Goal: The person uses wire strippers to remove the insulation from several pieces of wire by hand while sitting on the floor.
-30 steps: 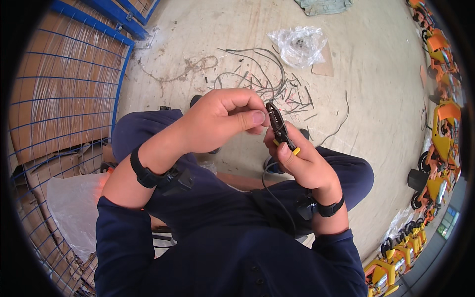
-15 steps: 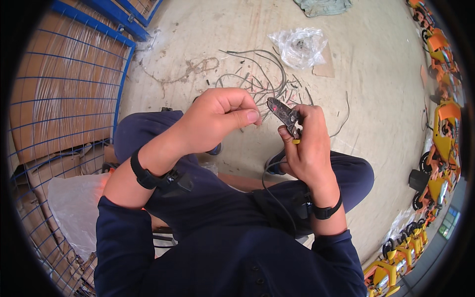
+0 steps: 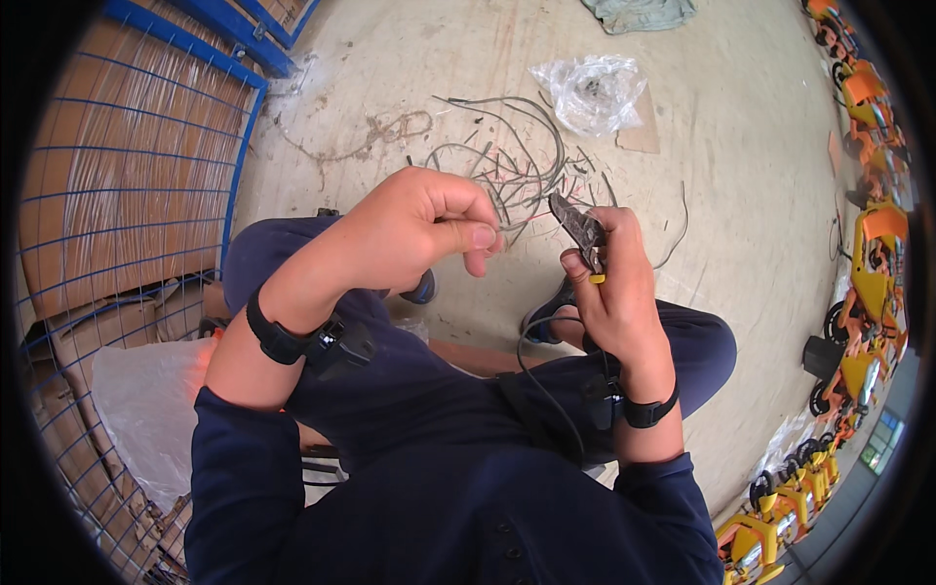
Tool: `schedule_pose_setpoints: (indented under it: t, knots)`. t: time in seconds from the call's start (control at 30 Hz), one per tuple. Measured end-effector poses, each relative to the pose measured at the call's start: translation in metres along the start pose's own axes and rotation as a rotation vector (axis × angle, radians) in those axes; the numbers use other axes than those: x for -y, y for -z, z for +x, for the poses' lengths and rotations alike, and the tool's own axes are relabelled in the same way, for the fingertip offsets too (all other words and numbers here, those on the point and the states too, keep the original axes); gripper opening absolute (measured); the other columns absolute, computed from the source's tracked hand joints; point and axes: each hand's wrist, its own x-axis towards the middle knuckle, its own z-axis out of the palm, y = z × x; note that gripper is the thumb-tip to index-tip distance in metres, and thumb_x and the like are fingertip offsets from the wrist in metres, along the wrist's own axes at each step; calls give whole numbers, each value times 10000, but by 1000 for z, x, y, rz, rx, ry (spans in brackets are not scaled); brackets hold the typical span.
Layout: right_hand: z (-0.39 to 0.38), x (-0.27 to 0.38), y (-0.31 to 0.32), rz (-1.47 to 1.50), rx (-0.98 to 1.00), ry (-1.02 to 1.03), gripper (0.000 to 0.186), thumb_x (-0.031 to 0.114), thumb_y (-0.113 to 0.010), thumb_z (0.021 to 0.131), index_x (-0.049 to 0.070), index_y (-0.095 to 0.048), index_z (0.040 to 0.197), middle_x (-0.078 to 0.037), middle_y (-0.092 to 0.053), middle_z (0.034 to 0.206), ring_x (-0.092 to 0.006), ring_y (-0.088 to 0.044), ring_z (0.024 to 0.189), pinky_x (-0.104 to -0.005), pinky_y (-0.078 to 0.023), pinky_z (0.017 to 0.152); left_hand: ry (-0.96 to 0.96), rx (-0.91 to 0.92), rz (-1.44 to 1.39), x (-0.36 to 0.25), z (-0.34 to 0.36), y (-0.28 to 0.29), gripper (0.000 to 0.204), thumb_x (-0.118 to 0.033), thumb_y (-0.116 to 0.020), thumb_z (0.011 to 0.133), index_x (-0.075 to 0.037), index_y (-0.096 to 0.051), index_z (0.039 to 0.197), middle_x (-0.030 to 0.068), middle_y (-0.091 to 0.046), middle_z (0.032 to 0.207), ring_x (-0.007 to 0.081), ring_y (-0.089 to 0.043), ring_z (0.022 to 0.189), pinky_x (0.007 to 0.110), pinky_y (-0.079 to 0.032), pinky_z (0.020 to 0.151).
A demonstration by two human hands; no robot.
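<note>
My right hand is closed around a wire stripper, a dark flat-jawed hand tool with a bit of yellow handle showing below my thumb. Its jaws point up and to the left. To the left, with a gap between it and the tool, my left hand has thumb and forefinger pressed together. Whatever that pinch holds, if anything, is too small to make out. On the floor just beyond both hands lies a loose tangle of grey cables among short dark and reddish wire scraps.
Clear plastic wrap lies on cardboard beyond the cables. A blue wire cage with wrapped boxes stands at left. Yellow and orange wheeled machines line the right side. A dark cable loops over my lap; grey-green cloth lies far off.
The wire stripper and my right hand have shifted slightly right, away from my left hand. My left hand has moved a little left, and its lower fingers now show beneath the thumb.
</note>
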Motion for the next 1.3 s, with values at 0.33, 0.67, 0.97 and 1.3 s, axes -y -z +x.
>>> schedule_pose_setpoints:
  t: [0.33, 0.67, 0.97, 1.3]
  knots:
    - [-4, -2, 5, 728, 586, -385, 386, 342, -438, 989, 8, -450, 1181, -82, -530, 1017, -150, -474, 908, -297, -410, 827, -40, -73, 59, 5, 2, -3, 117, -70, -579, 902, 30, -640, 914, 62, -659, 794, 115, -629, 799, 245, -489, 720]
    - [-4, 9, -5, 1015, 672, -469, 332, 164, -498, 966, 16, -437, 1257, -31, -499, 975, -87, -476, 828, -222, -430, 729, -62, -179, 211, 1, 1, -10, 113, -100, -596, 893, 6, -637, 895, 15, -604, 681, 60, -555, 628, 219, -428, 574]
    - [-6, 3, -15, 1198, 620, -550, 532, -94, -429, 858, 2, -358, 1377, -78, -515, 1166, -166, -501, 1093, -271, -397, 934, -37, -294, 215, 9, 3, -10, 161, -165, -605, 867, -12, -648, 844, 19, -577, 568, 63, -533, 528, 240, -395, 488]
    - [-5, 12, -15, 1074, 552, -519, 466, -35, -436, 911, -1, -359, 1370, -60, -508, 1150, -137, -504, 1019, -267, -408, 917, -6, -314, 259, 10, 3, -15, 157, -157, -623, 839, -10, -645, 789, 7, -505, 537, 67, -416, 491, 260, -334, 461]
